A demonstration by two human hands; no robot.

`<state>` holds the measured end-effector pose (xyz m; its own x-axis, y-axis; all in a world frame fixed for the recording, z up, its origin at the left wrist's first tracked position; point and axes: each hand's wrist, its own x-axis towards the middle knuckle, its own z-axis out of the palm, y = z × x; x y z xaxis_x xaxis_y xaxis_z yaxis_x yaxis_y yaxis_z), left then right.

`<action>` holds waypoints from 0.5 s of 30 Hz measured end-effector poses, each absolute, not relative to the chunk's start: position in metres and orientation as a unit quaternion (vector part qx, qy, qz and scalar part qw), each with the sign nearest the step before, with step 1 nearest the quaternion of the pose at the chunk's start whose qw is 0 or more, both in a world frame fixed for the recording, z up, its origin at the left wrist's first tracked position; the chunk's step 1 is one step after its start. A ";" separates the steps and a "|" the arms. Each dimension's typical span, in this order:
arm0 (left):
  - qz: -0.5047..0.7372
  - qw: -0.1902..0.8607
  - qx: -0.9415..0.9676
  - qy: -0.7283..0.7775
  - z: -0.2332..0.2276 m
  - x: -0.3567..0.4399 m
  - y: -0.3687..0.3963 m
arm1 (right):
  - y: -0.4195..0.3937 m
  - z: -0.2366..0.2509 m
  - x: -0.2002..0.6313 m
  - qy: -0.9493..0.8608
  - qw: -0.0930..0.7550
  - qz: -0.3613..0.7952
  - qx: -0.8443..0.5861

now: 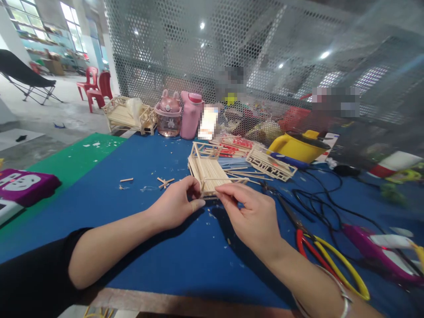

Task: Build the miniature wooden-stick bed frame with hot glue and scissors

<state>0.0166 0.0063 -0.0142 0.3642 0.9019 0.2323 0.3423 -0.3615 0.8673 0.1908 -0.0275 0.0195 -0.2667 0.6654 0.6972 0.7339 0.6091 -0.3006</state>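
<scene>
A small bed-like model made of thin wooden sticks (pixel 215 170) stands on the blue table, with a slatted deck and low railings. My left hand (pixel 175 201) grips its near left corner, thumb below and fingers curled at the post. At the model's near edge, my right hand (pixel 255 216) pinches with thumb and forefinger pressed together; whatever is between those fingertips is too small to make out. A separate stick panel with a lattice pattern (pixel 271 164) lies behind to the right. Loose sticks (pixel 245 172) are spread beside the model.
Pliers with red and yellow handles (pixel 308 238) lie right of my right hand, near black cables (pixel 331 198). A yellow pot (pixel 294 148), a pink bottle (pixel 191 115), a clear pink jar (pixel 168 117) and a larger stick model (pixel 127 115) line the back, before a perforated metal screen (pixel 185 48).
</scene>
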 end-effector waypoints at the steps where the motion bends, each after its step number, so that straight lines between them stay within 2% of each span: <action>1: 0.374 0.376 0.735 0.422 -0.014 0.017 0.006 | -0.028 0.017 0.189 -0.791 0.418 -0.065 -0.441; 6: 0.380 0.391 0.730 0.412 -0.018 0.016 0.007 | -0.026 0.007 0.183 -0.796 0.393 -0.155 -0.433; 11: 0.382 0.387 0.732 0.410 -0.018 0.016 0.008 | -0.024 0.002 0.176 -0.791 0.369 -0.136 -0.468; 15: 0.380 0.377 0.736 0.415 -0.018 0.015 0.008 | -0.022 0.002 0.173 -0.777 0.389 -0.088 -0.488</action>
